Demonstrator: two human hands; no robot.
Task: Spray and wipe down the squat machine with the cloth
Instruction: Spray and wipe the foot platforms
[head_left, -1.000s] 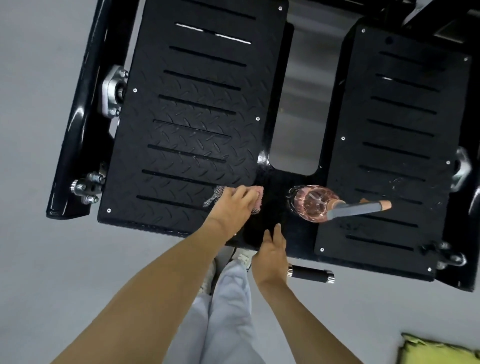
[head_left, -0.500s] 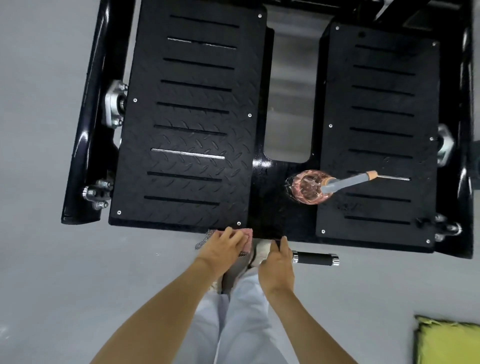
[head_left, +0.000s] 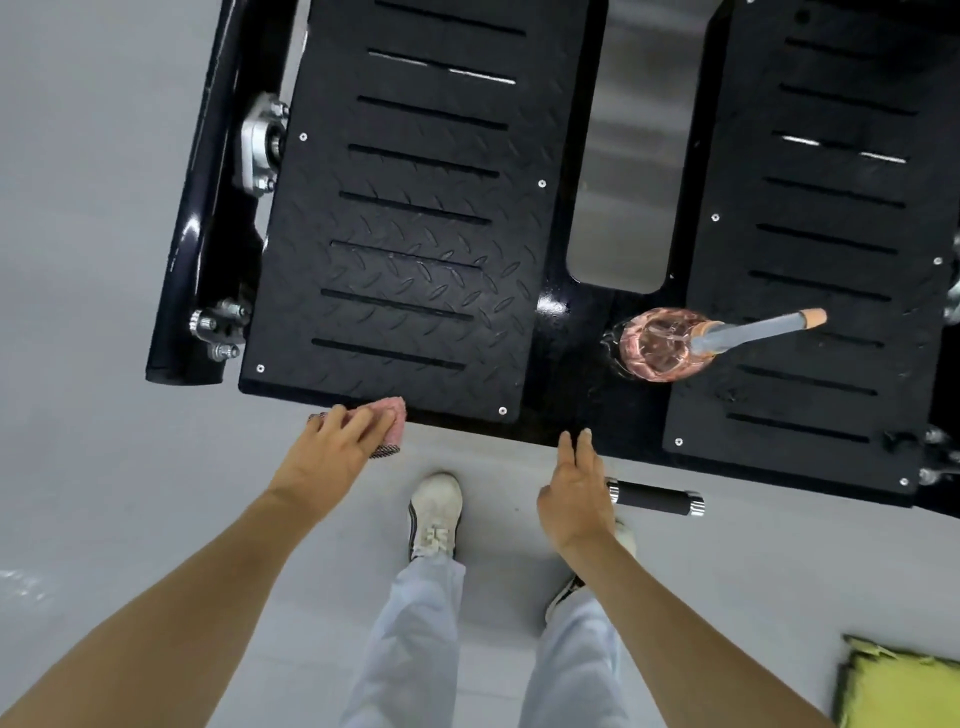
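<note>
Left grip (head_left: 337, 449) curled; right grip (head_left: 574, 493) flat.

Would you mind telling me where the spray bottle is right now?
In the head view the spray bottle stands right of centre on the squat machine, between its left footplate and right footplate, beyond the right hand.
</note>
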